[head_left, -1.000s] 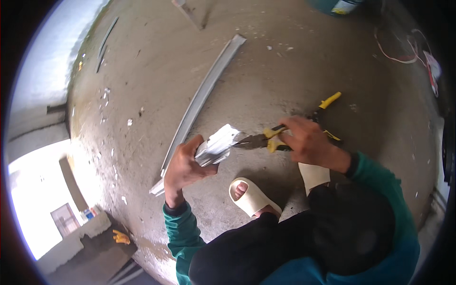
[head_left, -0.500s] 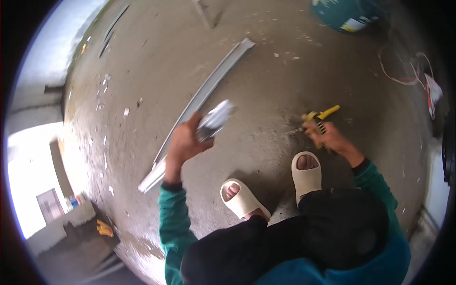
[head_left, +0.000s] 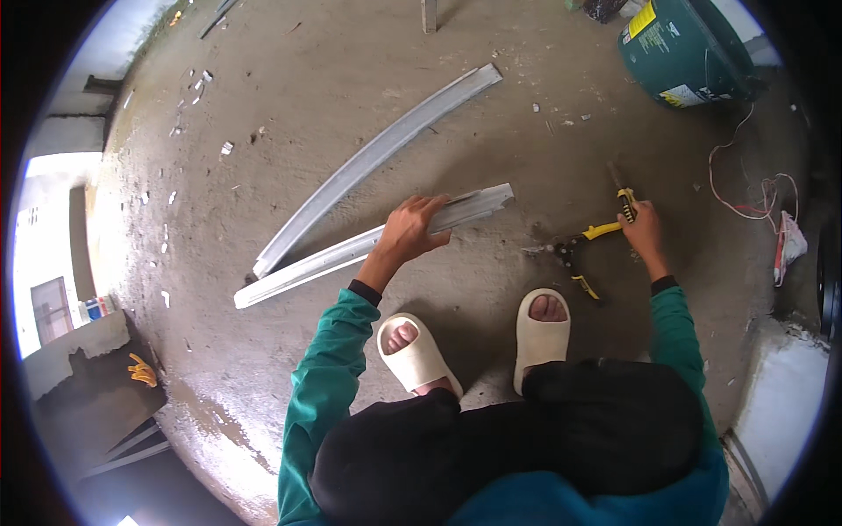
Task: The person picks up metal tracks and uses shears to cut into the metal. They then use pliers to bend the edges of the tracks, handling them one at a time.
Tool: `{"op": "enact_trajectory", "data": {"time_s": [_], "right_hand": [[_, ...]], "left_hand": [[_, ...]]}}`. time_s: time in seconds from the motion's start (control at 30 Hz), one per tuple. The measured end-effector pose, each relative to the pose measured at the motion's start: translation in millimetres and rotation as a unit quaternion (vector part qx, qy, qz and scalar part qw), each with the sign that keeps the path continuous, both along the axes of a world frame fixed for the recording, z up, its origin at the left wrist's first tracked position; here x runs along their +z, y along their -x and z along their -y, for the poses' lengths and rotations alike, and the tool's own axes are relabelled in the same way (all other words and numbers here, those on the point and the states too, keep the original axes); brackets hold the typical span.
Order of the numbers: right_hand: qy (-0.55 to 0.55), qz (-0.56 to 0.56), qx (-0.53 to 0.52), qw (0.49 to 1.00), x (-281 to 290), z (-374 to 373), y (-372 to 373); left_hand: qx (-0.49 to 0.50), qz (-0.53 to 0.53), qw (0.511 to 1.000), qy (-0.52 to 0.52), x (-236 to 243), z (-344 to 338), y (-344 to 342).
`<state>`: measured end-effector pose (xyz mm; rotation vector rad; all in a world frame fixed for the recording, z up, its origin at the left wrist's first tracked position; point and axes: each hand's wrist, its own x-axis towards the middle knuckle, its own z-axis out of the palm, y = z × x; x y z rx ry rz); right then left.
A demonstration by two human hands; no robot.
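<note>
My left hand [head_left: 410, 230] is closed around the far part of a light grey metal channel [head_left: 329, 256], whose far end is lifted a little and whose near end points left. A second metal channel [head_left: 377, 153] lies on the floor beyond it, the two nearly meeting at their left ends. At the right, my right hand [head_left: 645, 232] is closed on the yellow-and-black handle of a hand tool [head_left: 625, 197] with a narrow dark end. Beside its fingers lie tin snips [head_left: 566, 252] on the floor, yellow handles spread apart.
A dark green bucket [head_left: 688, 53] stands at the far right. Thin cord [head_left: 741, 209] and a white bag-like piece [head_left: 791, 241] lie by the right wall. Small white scraps [head_left: 227, 148] dot the concrete floor. An orange glove-like thing [head_left: 142, 370] rests at the left.
My left hand has moved right and farther away, with the channel now stretched clear in view. The snips now lie apart from my right hand, which has shifted right. The view has turned.
</note>
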<state>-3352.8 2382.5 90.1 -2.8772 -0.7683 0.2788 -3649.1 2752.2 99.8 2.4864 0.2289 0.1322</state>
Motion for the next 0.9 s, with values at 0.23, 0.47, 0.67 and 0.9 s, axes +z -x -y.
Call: {"op": "enact_trajectory", "data": {"time_s": [0.23,0.47,0.67,0.9], "right_hand": [[-0.201,0.083,0.319,0.923,57.7,-141.3,85.7],[-0.047,0.232,0.501,0.832,34.5,-207.7,162.7],[-0.004,0.137,0.447,0.884,32.8,-179.7,119.1],[-0.004,0.114,0.32,0.94,81.6,-71.2,-15.6]], "left_hand": [[-0.011,0.104,0.994,-0.015,-14.6,23.2,-12.7],[0.095,0.085,0.978,0.163,2.6,61.6,-22.3],[0.114,0.15,0.98,0.065,37.7,54.9,-0.5],[0.128,0.375,0.918,-0.026,69.4,26.1,72.7]]}}
